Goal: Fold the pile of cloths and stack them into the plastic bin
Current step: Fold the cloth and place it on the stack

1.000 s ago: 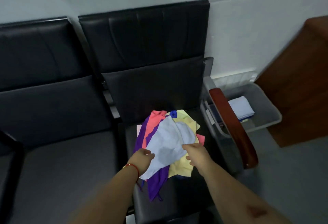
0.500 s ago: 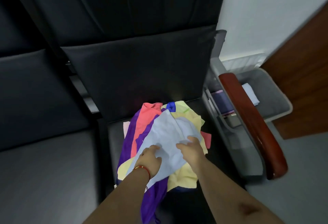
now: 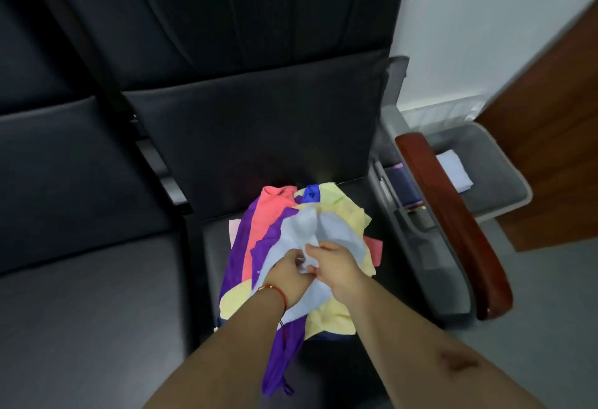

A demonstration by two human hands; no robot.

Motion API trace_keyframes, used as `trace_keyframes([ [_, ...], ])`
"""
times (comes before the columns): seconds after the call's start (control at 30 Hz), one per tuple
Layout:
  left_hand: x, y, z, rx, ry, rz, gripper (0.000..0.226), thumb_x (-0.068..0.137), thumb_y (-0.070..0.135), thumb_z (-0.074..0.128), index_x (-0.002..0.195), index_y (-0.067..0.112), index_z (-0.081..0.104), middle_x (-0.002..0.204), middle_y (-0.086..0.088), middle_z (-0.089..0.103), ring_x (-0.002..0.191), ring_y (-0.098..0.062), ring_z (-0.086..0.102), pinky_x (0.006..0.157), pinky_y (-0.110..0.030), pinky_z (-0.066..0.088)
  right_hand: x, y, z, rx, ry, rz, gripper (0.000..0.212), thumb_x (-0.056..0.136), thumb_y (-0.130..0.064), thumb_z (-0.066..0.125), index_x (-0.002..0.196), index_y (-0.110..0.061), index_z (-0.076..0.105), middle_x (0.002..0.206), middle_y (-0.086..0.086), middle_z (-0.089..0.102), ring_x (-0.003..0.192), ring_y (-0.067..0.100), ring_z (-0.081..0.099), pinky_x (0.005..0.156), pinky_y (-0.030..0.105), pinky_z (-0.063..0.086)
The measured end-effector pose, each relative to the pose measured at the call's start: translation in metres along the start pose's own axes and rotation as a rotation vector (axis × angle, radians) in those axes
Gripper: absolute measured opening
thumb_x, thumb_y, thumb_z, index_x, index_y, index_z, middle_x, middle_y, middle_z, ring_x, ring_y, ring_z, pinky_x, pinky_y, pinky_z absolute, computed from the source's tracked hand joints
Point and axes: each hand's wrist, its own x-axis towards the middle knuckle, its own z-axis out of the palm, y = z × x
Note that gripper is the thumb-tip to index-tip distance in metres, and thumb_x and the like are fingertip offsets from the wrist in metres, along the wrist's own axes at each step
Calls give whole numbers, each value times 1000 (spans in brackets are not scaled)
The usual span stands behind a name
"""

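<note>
A pile of cloths [image 3: 265, 227] in purple, pink, yellow and blue lies on the black chair seat [image 3: 339, 363]. On top is a light blue cloth [image 3: 326, 230], bunched up in the middle. My left hand [image 3: 288, 274] and my right hand [image 3: 336, 266] meet over it, and both pinch its gathered fabric. The grey plastic bin [image 3: 504, 169] stands on the floor to the right of the chair, beyond the armrest. Inside it lies a folded pale cloth [image 3: 453, 170].
A red-brown wooden armrest [image 3: 453, 214] runs between the seat and the bin. A second black seat [image 3: 90, 327] is on the left. A brown wooden cabinet [image 3: 550, 136] stands behind the bin against a white wall.
My hands have come together at the middle of the light blue cloth and gathered it up. The camera has moved closer and lower over the pile.
</note>
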Motion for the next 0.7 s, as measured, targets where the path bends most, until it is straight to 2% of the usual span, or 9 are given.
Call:
trace_keyframes([
  [0.03,-9,14,-7,55,19,28,4,92,22,52,96,21,51,91,3,56,91,-21,54,76,-26,38,-11,-13,2,-25,0,-15,21,92,-15,59,72,-11,58,67,7,59,66,25,60,78,35,52],
  [0.07,-18,27,-16,80,39,44,5,94,24,49,91,20,50,88,-1,58,91,-25,54,74,-27,38,-23,-29,3,-37,4,-36,23,92,-16,59,69,-12,59,66,8,60,73,29,61,84,39,51],
  [0.17,-51,67,-46,99,86,91,19,97,24,47,101,8,57,98,-16,63,99,-36,56,69,-30,34,-60,-83,-3,50,-15,-102,23,93,-16,57,70,-14,59,74,12,58,78,29,58,85,41,48],
  [0.23,-82,96,-75,94,147,113,16,97,22,46,93,11,57,86,-9,58,94,-34,56,63,-28,31,-97,-126,-8,135,-65,-153,19,93,-14,57,74,-12,58,80,14,57,76,24,57,83,40,50],
  [0.33,-122,119,-114,120,255,142,14,97,24,46,91,15,56,90,-5,56,86,-27,54,68,-26,36,-143,-185,-7,237,-149,-243,15,95,-13,56,80,-10,56,79,10,56,71,17,57,73,30,51],
  [0.43,-167,121,-154,67,400,126,19,97,25,45,93,14,59,99,-11,66,91,-26,59,77,-25,44,-197,-227,9,270,-282,-320,12,96,-12,54,85,-7,57,80,9,58,72,17,57,74,30,51],
  [0.53,-214,111,-191,-10,596,95,21,98,25,42,98,13,59,104,-12,64,100,-28,58,78,-28,41,-251,-245,34,219,-387,-399,13,96,-11,53,85,-6,56,78,8,56,72,16,56,77,29,51],
  [0.63,-260,99,-223,-99,733,74,24,99,26,36,83,14,49,86,-3,56,87,-24,52,67,-29,35,-294,-250,60,159,-473,-467,14,96,-9,52,82,-6,57,77,7,54,71,16,54,79,29,51],
  [0.7,-291,90,-244,-147,816,79,29,100,27,32,76,15,42,77,0,48,77,-20,46,61,-30,31,-324,-252,83,139,-523,-510,15,95,-7,52,81,-6,57,78,6,55,70,15,54,74,28,52],
])
